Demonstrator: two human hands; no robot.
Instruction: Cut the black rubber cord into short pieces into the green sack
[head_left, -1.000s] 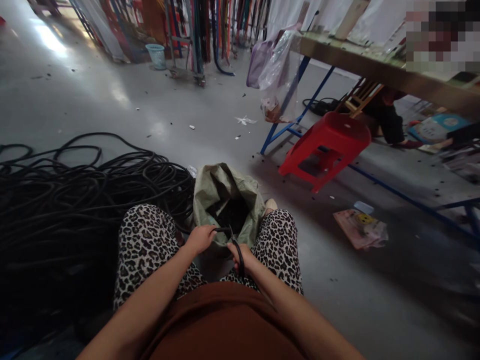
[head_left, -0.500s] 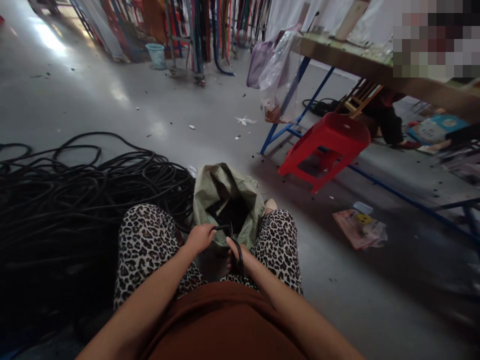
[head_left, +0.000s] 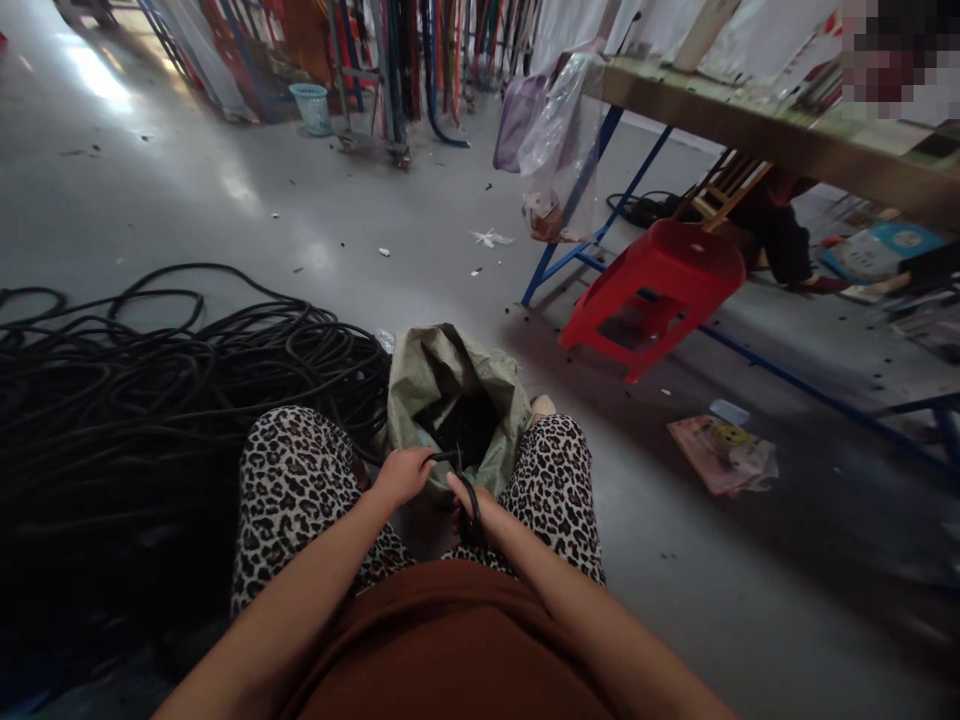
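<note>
Between my knees stands an open greenish woven sack (head_left: 411,380) with dark pieces (head_left: 474,425) inside, too dim to make out singly. My left hand (head_left: 405,475) is closed round a black cord (head_left: 442,456), whose short end points right over the sack's near rim. My right hand (head_left: 474,507) grips black-handled scissors (head_left: 475,510). Their blades point away from me and meet the cord near its end; whether they are fully closed cannot be told. To my left lies a big tangled heap of black cord (head_left: 187,370).
A red plastic stool (head_left: 660,290) stands by a blue-legged worktable (head_left: 720,125) on the right. A person's leg (head_left: 780,235) shows beneath the table. Colourful packaging (head_left: 720,450) lies on the floor, and a light blue basket (head_left: 312,110) stands farther back.
Both hands stay nearly in place, holding cord and scissors. The scissors and right hand have shifted very slightly left. The view has shifted a little.
</note>
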